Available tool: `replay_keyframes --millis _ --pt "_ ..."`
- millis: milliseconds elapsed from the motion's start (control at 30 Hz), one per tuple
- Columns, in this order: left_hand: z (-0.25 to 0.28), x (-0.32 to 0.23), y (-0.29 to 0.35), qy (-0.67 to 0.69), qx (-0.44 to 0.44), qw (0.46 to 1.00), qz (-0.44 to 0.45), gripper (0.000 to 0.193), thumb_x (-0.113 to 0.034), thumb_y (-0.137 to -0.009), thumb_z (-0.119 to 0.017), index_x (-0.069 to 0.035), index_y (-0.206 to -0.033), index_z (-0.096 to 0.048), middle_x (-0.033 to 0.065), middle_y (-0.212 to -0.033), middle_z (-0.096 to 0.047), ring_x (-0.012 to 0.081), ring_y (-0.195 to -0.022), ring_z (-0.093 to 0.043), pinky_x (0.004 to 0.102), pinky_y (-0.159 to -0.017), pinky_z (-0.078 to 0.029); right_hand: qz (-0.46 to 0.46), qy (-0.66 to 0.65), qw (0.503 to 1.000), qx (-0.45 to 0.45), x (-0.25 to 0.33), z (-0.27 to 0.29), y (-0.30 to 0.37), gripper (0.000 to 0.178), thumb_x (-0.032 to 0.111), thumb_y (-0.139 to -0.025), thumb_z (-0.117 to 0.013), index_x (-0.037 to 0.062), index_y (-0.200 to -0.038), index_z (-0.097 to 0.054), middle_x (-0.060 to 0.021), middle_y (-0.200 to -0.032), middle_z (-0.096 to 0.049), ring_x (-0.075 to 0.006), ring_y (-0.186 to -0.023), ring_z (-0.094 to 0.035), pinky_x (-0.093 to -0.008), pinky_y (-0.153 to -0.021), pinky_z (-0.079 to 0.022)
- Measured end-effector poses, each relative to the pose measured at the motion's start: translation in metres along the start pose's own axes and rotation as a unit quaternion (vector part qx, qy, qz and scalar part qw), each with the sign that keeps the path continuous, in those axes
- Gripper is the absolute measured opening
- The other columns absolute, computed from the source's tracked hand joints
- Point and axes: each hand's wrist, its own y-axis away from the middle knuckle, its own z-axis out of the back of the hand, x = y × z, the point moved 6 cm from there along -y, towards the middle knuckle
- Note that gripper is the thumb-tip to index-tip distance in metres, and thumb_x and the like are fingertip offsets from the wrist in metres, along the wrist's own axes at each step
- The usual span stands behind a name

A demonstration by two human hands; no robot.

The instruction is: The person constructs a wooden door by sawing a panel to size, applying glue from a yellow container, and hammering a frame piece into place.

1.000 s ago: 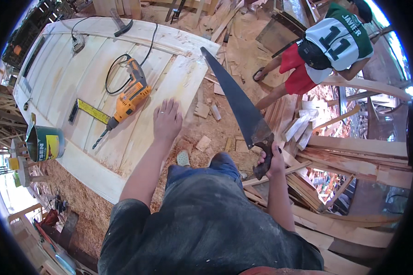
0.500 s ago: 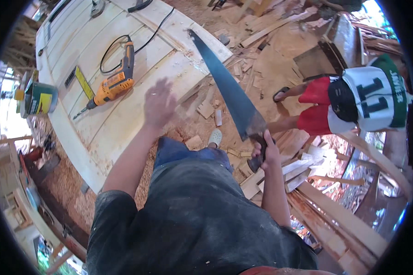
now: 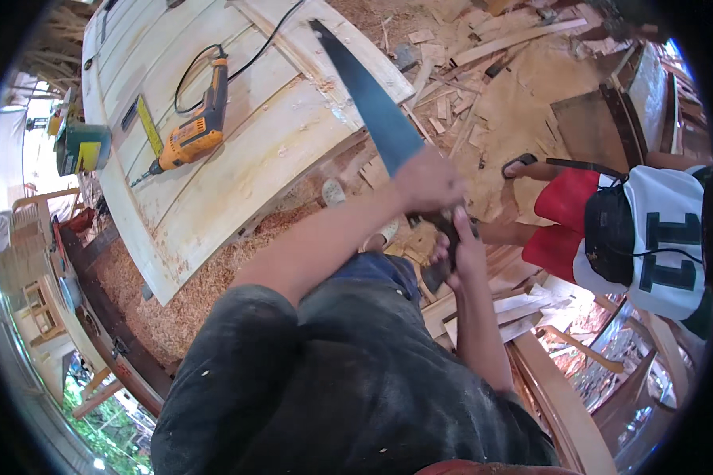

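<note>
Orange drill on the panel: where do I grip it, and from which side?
Probably the slim handle, from the right: the drill lies on its side, its bit points near-left, and the cord loops on the handle's left.

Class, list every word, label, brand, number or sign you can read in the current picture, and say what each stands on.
Co-worker's shirt: a large dark number on the white back, legible but not copied here.
Green bucket: a yellow label, its print too blurred to read.
Drill: dark marks, too small to read.
Square: markings too small to read.
Saw: no lettering visible.
</note>
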Motion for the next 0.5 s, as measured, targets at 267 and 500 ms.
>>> replay_keyframes --millis 267,500 --pt "-0.009 -0.003 -0.007 0.018 0.006 0.997 0.079 0.048 -0.042 -0.095 -0.048 -0.005 -0.077 -0.071 0.0196 -0.083 -0.071 0.0406 -0.08 -0.067 0.0501 -0.078 -0.051 -0.041 -0.031 0.999 -0.006 -0.002 0.018 0.006 0.039 0.048 -0.103 -0.066 0.0113 -0.111 -0.058 -0.0015 -0.061 -0.051 -0.016 -0.047 -0.051 -0.0357 -0.047 -0.049" --pt "0.041 0.046 -0.005 0.043 -0.064 0.995 0.059 0.042 -0.037 -0.093 -0.051 -0.006 -0.078 -0.076 0.0194 -0.083 -0.073 0.04 -0.085 -0.07 0.0517 -0.079 -0.054 -0.025 -0.02 0.999 -0.002 0.017 -0.049 -0.036 0.044 0.056 -0.103 -0.063 0.0134 -0.101 -0.055 0.0013 -0.061 -0.048 -0.0139 -0.048 -0.048 -0.0346 -0.049 -0.047"
